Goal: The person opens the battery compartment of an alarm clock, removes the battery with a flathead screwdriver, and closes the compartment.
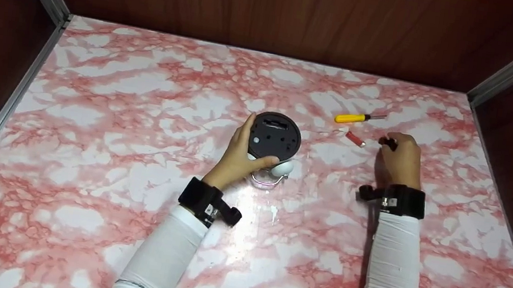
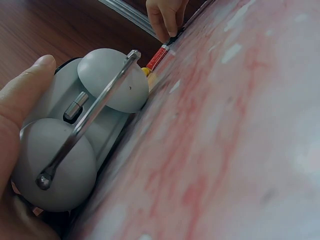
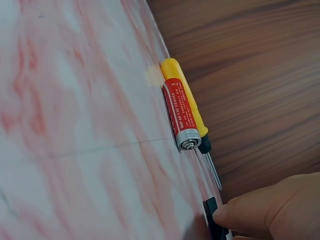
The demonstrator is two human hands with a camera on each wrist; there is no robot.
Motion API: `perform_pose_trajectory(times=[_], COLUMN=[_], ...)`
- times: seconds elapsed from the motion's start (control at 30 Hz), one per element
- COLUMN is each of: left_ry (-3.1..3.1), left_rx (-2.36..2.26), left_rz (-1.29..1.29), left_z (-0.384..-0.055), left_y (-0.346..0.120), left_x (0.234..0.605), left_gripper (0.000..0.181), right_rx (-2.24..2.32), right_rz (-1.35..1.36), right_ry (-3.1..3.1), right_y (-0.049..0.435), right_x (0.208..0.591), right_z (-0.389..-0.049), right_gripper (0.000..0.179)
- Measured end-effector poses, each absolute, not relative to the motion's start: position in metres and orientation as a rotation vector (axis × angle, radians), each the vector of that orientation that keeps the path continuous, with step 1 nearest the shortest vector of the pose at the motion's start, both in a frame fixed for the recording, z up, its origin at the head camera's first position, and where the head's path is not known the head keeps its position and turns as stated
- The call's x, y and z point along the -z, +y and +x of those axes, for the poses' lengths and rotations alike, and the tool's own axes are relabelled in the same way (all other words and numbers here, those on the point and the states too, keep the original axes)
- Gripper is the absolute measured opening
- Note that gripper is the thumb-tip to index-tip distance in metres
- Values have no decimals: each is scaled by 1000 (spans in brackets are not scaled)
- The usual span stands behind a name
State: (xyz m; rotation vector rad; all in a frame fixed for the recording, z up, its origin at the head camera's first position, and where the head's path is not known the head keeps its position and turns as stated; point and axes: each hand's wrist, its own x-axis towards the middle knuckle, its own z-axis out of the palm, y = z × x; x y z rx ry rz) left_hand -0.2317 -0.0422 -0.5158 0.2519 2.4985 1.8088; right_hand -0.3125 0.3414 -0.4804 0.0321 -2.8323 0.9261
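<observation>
A twin-bell alarm clock [image 1: 275,136] lies face down, its black back up and the battery slot [image 1: 276,125] uncovered. My left hand [image 1: 241,157] grips the clock's rim, thumb on the near side and fingers along the left. In the left wrist view, two white bells [image 2: 112,80] and a metal handle [image 2: 90,117] show beside the thumb. Over at the right, my right hand [image 1: 402,158] pinches a small black battery cover [image 1: 388,143] at the table surface. The right wrist view shows the thumb against this cover [image 3: 214,220].
A red battery [image 1: 355,139] lies between the clock and my right hand. Just behind it is a screwdriver [image 1: 351,119] with a yellow handle. Brown wooden panels [image 1: 274,12] wall in the back and sides of the marbled red-and-white table [image 1: 85,166].
</observation>
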Motion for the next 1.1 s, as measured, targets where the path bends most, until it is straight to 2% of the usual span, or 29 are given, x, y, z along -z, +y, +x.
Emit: perform_pose_trajectory(times=[0.73,1.1], left_ry=[2509,2503], left_rx=[-1786,-1806], left_rz=[260,273], left_z=[-232,-232], left_y=[-42,-43], left_x=[516,517], left_gripper=[116,116], right_rx=[-904,-891], right_rz=[-33,30], right_ry=[-2785,-2716], right_y=[339,340], right_x=[479,481], right_z=[-310,-308], right_gripper=[21,14])
